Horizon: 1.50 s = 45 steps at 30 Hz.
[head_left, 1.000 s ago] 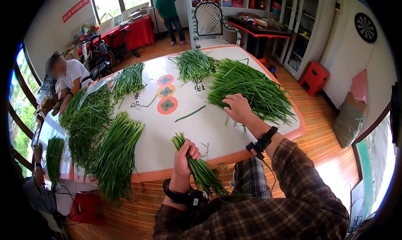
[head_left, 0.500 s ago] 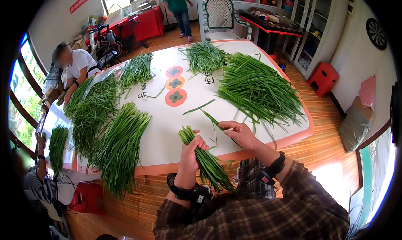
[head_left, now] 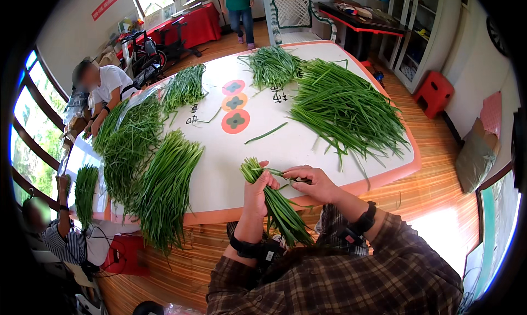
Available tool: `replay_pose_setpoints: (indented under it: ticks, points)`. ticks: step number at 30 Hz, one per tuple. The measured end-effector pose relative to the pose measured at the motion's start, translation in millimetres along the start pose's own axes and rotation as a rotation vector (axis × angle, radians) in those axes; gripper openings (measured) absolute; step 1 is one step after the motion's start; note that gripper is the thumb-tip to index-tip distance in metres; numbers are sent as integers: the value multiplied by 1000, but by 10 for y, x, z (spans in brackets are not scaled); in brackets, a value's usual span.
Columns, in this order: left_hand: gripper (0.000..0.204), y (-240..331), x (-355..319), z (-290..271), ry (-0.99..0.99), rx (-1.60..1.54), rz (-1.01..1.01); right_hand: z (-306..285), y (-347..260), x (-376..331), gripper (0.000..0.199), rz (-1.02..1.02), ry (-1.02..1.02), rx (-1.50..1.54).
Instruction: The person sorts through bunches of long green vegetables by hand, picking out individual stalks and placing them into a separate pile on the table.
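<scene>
My left hand (head_left: 260,190) is wrapped round a bundle of garlic chives (head_left: 281,212), pale cut ends up and green leaves hanging past the table's near edge. Close beside it, my right hand (head_left: 312,183) pinches a few chive stalks (head_left: 279,173) whose ends reach toward the bundle. A large loose heap of chives (head_left: 346,109) covers the right side of the table. To the left lies a big chive pile (head_left: 167,186), its leaves drooping over the near edge. One stray chive (head_left: 265,133) rests on the white tabletop in front of my hands.
The white table (head_left: 214,175) has a pink border. More chives lie at its far side (head_left: 272,65) and left (head_left: 132,150). Two people (head_left: 112,87) sit along the left; another person (head_left: 239,13) stands beyond the table. A red stool (head_left: 433,94) stands at right.
My right hand has drawn in toward the bundle, bringing its stalks up to my left hand. The view has shifted slightly. The standing person has moved a little.
</scene>
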<state>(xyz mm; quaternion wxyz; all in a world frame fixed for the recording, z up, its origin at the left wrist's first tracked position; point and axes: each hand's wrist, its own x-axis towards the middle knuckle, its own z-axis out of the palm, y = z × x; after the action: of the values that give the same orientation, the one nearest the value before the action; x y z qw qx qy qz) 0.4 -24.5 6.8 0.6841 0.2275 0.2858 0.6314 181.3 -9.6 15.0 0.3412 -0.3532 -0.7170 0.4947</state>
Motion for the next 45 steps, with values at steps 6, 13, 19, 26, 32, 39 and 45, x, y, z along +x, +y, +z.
replay_pose_setpoints:
  ticks: [6, 13, 19, 26, 32, 39, 45]
  points:
    - [20, -36, 38, -95, -28, -32, -49, 50, 32, -15, 34, -263, 52, -377]
    - [19, -15, 3, -60, -37, 81, -19, 68, 21, -21, 31, -273, 22, -370]
    - [17, -10, -8, 10, 7, 127, -19, 46, -14, -74, 25, -292, 24, -290]
    - [14, 18, -6, 60, 16, 343, -30, 31, 8, -64, 19, -336, -8, -219]
    - [13, -26, -24, 20, 13, 175, 48, -14, 2, -87, 18, -320, -1, -383]
    - [18, -11, -16, -132, -111, -203, -8, -830, 49, 76, 12, -150, 189, -777]
    - [15, 1, 19, -212, -223, -134, -47, -1096, 56, 560, 21, -108, 259, -1029]
